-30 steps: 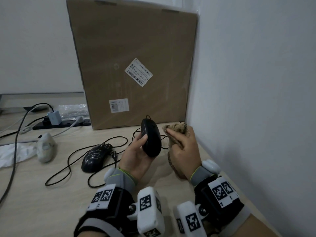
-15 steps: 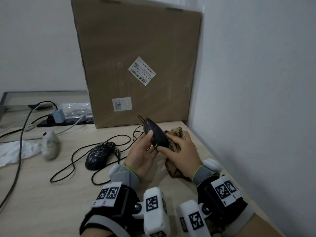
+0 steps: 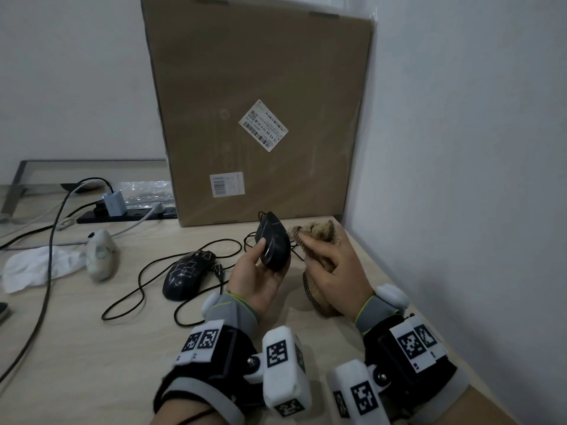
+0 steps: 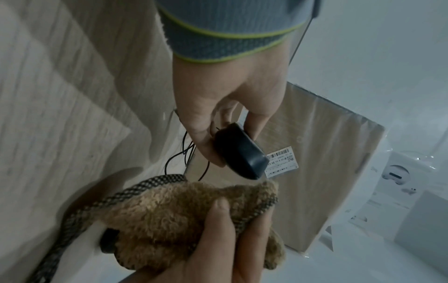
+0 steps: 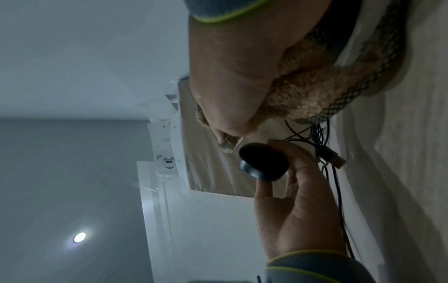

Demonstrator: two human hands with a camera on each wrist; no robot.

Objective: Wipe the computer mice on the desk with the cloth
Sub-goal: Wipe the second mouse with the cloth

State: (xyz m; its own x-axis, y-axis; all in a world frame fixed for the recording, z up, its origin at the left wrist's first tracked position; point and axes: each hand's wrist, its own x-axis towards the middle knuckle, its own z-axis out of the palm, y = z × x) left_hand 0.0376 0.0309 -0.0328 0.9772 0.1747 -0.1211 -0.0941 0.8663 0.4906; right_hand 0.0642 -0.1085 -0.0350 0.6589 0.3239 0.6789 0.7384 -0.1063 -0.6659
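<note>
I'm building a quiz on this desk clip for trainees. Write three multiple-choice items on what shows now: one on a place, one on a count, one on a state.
1. Where is the patterned black mouse?
A. lying on the desk
B. on top of the cardboard box
C. in the right hand

2. How many mice show in the head view?
A. one
B. three
C. five

3. What is the left hand doing?
A. resting flat on the desk
B. holding a plain black mouse off the desk
C. gripping the cloth

Answers:
1 A, it lies on the desk among its cable, left of the hands.
2 B, the held one, the patterned one and a pale mouse further left.
3 B, thumb and fingers grip the mouse in the air; the cloth is in the right hand.
</note>
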